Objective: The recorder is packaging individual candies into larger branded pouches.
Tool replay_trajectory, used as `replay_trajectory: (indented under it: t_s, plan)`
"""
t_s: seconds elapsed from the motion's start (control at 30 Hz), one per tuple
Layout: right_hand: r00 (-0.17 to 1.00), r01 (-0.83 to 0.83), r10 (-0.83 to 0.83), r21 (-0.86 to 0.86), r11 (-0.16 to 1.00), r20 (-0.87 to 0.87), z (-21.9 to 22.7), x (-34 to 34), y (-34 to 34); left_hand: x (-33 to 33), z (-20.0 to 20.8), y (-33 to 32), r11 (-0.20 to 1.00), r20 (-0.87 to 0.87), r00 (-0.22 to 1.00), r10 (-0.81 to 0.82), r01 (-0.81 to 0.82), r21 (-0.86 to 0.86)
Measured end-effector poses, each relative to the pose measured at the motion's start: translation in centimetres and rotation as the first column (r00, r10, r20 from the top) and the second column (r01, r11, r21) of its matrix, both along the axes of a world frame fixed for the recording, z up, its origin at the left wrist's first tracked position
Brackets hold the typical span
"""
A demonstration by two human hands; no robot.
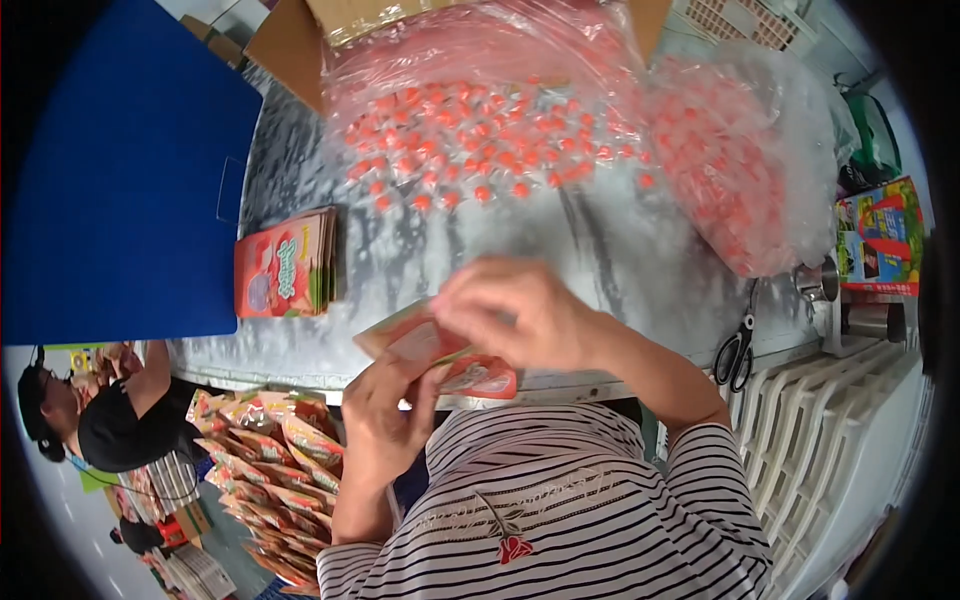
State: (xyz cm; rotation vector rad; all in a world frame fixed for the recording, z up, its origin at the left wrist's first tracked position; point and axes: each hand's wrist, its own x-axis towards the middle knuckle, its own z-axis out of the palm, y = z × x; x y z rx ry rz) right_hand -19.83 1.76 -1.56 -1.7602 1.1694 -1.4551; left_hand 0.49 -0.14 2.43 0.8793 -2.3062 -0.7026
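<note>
A red printed pouch [412, 342] is over the table's near edge, in front of the striped shirt. The left hand [385, 405] pinches its lower side between thumb and fingers; the right hand [520, 310] is blurred over its upper part, and whether it grips anything cannot be told.

Work looks partway along: rows of plump pouches [270, 470] below the table at left seem finished, while the pouch in hand does not. A stack of flat pouches [285, 265] on the marbled tabletop [640, 250] appears unused, and plenty of wrapped orange-red balls [507, 158] lie loose beyond.

Farther out are a bulging clear bag [725, 170], black-handled scissors [735, 360] and, at far left, a co-worker [120, 420].
</note>
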Motion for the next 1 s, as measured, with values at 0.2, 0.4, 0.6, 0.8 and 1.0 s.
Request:
replay_trajectory:
  t_s: [0.2, 0.4, 0.6, 0.8, 1.0]
  plan:
    - [0.631, 0.646, -0.579, -0.064, 0.761, -0.517, -9.9, -10.2, -5.0, 0.3, -0.1, 0.1, 0.997, -0.047, 0.997, 0.053, -0.051, 0.057]
    - [0.498, 0.684, -0.570, -0.109, 0.722, -0.654, -14.3, -13.3, -5.8, -0.1, -0.8, 0.4, 0.996, -0.046, 0.998, 0.030, -0.026, 0.085]
    - [0.523, 0.606, -0.490, -0.100, 0.789, -0.697, -13.9, -10.1, -1.5, -0.3, -1.2, 0.5, 0.982, 0.004, 0.999, 0.041, -0.041, 0.184]
    - [0.791, 0.598, -0.556, 0.133, 0.790, -0.255, -12.6, -9.5, 2.5, -0.2, -1.4, 0.5, 0.981, 0.020, 0.999, 0.032, -0.035, 0.192]
    - [0.721, 0.619, -0.692, 0.478, 0.623, -0.031, -11.0, -13.9, 5.4, 0.9, -1.7, 0.1, 0.983, -0.019, 0.999, 0.040, -0.036, 0.178]
